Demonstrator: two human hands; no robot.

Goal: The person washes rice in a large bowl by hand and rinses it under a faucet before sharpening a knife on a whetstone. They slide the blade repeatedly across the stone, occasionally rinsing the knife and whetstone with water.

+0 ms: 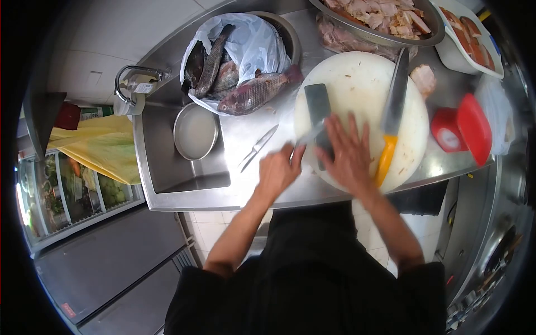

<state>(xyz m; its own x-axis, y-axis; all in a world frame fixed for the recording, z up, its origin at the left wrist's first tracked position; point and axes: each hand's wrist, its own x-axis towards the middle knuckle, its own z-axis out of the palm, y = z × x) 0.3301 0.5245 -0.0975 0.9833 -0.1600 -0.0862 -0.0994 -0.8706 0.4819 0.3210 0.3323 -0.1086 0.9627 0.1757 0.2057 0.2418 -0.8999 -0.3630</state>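
Observation:
My left hand (279, 172) is closed around a knife (311, 134), whose blurred blade crosses a dark sharpening stone (317, 100). The handle is mostly hidden in my fist. My right hand (349, 153) lies with fingers spread over the board, its thumb over the lower part of the stone and its fingertips close to the blade. Beneath the stone is a round white cutting board (357, 72). To the right of my right hand, a large knife with a yellow handle (386, 160) rests on the board. A small knife (259, 147) lies on the steel counter to the left.
Whole fish (259, 94) lie in a plastic bag at the back left, beside a sink (162, 167) holding a metal bowl (195, 131). Behind the board stands a basin of cut meat (385, 19). A red scale (449, 128) and white tub (453, 53) are at right.

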